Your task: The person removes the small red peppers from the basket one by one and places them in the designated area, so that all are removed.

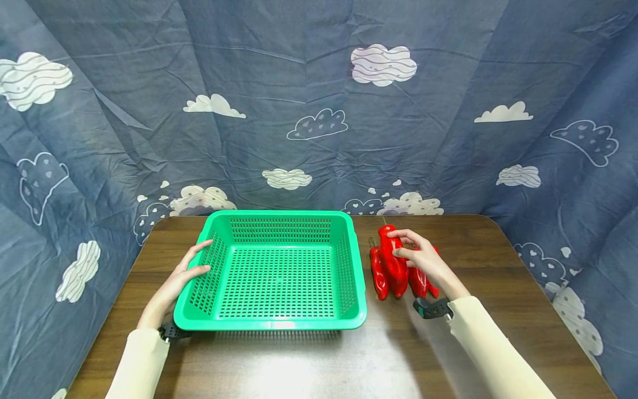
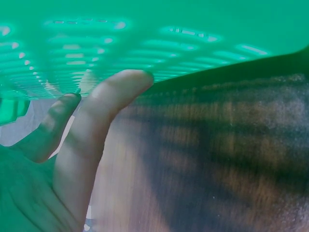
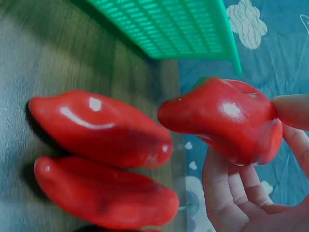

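A green plastic basket [image 1: 279,325] with slotted walls stands on the table, its inside bare. My left hand [image 1: 171,285] grips its left rim, with thumb and forefinger showing over the edge; the left wrist view has fingers [image 2: 91,130] against the slotted wall [image 2: 193,53]. To the right of the basket, my right hand [image 1: 423,259] pinches a glossy red pepper [image 1: 392,263] between thumb and fingers. That pepper [image 3: 231,121] is raised off the table in the right wrist view. Other red peppers [image 3: 96,128] lie close beside it, partly hidden by the hand in the head view.
The brown wooden table [image 1: 478,249] reaches back to a blue cloth backdrop [image 1: 279,72] with cloud prints. One pepper [image 1: 377,274] lies between the basket's right wall and the held pepper.
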Action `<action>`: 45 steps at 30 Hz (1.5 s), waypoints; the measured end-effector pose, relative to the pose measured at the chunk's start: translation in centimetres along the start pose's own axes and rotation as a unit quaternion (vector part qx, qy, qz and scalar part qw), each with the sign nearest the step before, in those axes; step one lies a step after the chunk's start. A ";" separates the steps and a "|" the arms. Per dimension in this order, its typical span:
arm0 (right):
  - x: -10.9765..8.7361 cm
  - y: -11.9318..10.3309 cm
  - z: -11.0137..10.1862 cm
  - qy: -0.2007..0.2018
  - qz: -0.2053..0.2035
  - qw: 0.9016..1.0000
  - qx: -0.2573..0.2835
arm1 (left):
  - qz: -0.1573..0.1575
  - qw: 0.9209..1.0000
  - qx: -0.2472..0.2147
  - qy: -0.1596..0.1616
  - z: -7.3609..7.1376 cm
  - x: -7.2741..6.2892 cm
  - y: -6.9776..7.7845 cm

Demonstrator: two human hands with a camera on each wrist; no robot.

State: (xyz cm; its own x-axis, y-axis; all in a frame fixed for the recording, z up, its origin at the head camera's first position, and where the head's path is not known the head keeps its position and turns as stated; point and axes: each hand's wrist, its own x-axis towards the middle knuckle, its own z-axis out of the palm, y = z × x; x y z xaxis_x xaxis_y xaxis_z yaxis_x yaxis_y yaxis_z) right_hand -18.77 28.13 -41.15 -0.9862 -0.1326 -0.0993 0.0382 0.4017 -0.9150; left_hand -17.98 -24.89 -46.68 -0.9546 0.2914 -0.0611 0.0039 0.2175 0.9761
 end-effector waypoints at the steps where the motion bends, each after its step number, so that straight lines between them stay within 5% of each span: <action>1: -0.1 0.1 -0.1 0.003 -0.002 1.000 0.000 | -0.001 1.000 -0.002 -0.001 0.0 0.0 0.0; 12: -0.7 1.4 -1.7 0.019 -0.016 1.000 -0.012 | 0.010 1.000 0.024 0.001 -0.1 -0.1 0.1; 18: -0.8 2.1 -2.7 0.030 -0.013 0.998 -0.046 | 0.006 1.000 0.015 -0.001 0.0 -0.1 0.1; 34: -1.6 3.6 -4.7 0.050 -0.009 0.998 -0.036 | -0.020 0.999 -0.036 -0.006 0.1 -0.2 0.2; 45: -2.1 4.6 -5.8 0.072 -0.016 0.997 -0.025 | -0.012 1.000 -0.028 -0.003 0.1 -0.1 0.1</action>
State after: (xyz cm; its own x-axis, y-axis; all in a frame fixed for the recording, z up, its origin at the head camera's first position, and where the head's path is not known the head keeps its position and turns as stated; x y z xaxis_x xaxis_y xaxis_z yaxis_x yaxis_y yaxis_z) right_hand -17.42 35.49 -42.87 -0.9998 -0.0171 -0.0095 0.0010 0.4439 -0.8961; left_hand -17.89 -24.77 -46.61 -0.9526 0.2919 -0.0859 -0.0358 0.1729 0.9843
